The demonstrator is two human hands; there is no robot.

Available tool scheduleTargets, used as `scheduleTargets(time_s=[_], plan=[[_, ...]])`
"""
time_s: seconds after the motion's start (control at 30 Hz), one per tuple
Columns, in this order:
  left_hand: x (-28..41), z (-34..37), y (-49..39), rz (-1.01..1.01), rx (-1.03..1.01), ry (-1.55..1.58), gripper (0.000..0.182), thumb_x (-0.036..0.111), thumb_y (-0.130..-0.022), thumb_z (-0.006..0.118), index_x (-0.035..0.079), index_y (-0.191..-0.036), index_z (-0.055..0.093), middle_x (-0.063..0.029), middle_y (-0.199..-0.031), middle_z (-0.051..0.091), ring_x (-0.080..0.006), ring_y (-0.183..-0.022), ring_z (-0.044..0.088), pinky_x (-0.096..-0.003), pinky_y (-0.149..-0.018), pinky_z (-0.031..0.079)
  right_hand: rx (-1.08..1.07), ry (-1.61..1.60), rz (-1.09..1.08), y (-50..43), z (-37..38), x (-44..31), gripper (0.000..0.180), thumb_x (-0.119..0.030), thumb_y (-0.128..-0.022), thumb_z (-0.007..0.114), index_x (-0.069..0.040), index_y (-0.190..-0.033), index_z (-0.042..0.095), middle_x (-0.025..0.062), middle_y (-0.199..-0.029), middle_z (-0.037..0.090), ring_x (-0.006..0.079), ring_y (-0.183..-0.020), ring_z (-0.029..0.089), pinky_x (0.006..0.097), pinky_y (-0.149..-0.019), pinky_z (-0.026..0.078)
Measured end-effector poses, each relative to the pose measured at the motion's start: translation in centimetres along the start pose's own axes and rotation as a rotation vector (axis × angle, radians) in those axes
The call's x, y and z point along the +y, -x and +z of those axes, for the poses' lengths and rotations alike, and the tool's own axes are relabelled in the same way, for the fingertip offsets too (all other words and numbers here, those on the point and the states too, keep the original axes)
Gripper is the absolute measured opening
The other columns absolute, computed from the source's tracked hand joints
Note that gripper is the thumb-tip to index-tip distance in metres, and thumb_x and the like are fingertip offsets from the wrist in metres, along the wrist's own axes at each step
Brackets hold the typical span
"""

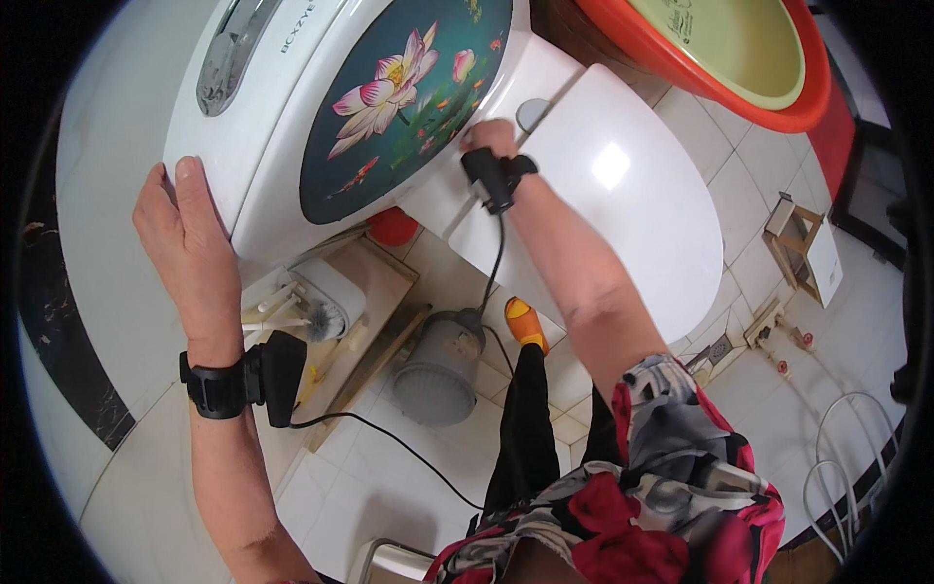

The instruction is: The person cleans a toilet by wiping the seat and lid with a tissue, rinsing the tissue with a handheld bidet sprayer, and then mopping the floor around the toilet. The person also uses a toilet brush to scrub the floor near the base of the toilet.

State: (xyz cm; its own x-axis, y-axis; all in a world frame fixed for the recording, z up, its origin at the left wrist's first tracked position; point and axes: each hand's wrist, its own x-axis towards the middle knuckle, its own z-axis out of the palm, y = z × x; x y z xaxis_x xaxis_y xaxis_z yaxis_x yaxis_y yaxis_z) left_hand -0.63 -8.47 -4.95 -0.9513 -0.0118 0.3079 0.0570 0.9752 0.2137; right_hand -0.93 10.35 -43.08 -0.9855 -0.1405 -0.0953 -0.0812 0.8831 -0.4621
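A white toilet cistern [270,139] with a lotus-flower picture [394,109] on its front fills the upper left. My left hand [182,212] lies on the cistern's left end, its thumb along the top edge; it grasps nothing loose. My right hand [492,137] is at the foot of the cistern's front, just behind the closed white toilet lid [620,197] and beside a round grey button-like disc [533,115]. Its fingers are mostly hidden, so I cannot tell whether they hold anything. Both wrists wear black strapped devices with cables.
A red basin [806,109] with a green basin [766,51] inside stands at the upper right. A toilet brush [326,321] in a white holder and a grey bin [438,379] stand below the cistern. Pipes with red valves [782,367] and a hose [839,467] are at right.
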Motion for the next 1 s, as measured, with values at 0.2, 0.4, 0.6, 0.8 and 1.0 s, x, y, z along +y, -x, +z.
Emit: scheduleTargets(time_s=[0.2,0.4,0.6,0.8,1.0], plan=[[-0.2,-0.1,-0.1,0.004,-0.016,-0.034,0.059,0.041,-0.09,0.042,-0.012,-0.117,0.046,-0.0288,-0.114,0.047,-0.0359,-0.108,0.043,-0.04,-0.095,0.032,0.157,-0.669,0.509,-3.6,-7.2,5.4,0.015,-0.012,-0.066,0.058,-0.007,-0.077,0.067,0.015,-0.075,0.063,0.0319,-0.071,0.061,0.038,-0.066,0.048],[-0.4,-0.1,-0.1,0.022,-0.021,-0.053,0.059,0.041,-0.091,0.041,-0.011,-0.117,0.045,-0.0279,-0.114,0.047,-0.0354,-0.107,0.044,-0.0399,-0.095,0.032,-0.021,0.256,-0.104,1.7,-10.0,2.7,0.013,-0.012,-0.074,0.054,-0.01,-0.073,0.066,0.0061,-0.071,0.061,0.0243,-0.078,0.057,0.0375,-0.066,0.046],[-0.4,0.0,0.0,0.034,0.009,-0.065,0.057,0.04,-0.091,0.041,-0.011,-0.117,0.046,-0.0277,-0.114,0.048,-0.0353,-0.106,0.044,-0.04,-0.094,0.032,-0.218,0.408,-0.342,1.8,-11.5,2.2,0.013,-0.011,-0.073,0.052,-0.011,-0.067,0.064,0.0042,-0.072,0.062,0.0206,-0.082,0.055,0.0324,-0.067,0.042],[-0.1,-0.1,0.1,0.021,0.009,-0.057,0.058,0.041,-0.091,0.04,-0.011,-0.118,0.045,-0.0274,-0.114,0.047,-0.0352,-0.108,0.043,-0.0399,-0.095,0.032,-0.311,0.448,-0.351,1.2,-12.5,1.4,0.013,-0.012,-0.075,0.052,-0.011,-0.075,0.065,0.0037,-0.076,0.063,0.0212,-0.083,0.059,0.0338,-0.067,0.045],[0.3,0.0,0.1,0.004,0.013,-0.056,0.06,0.042,-0.091,0.04,-0.01,-0.119,0.045,-0.0272,-0.115,0.047,-0.0348,-0.109,0.042,-0.0395,-0.096,0.032,-0.541,0.437,-0.16,0.4,-12.0,0.2,0.019,-0.015,-0.081,0.05,-0.013,-0.088,0.068,0.005,-0.093,0.066,0.0234,-0.088,0.063,0.034,-0.07,0.046]])
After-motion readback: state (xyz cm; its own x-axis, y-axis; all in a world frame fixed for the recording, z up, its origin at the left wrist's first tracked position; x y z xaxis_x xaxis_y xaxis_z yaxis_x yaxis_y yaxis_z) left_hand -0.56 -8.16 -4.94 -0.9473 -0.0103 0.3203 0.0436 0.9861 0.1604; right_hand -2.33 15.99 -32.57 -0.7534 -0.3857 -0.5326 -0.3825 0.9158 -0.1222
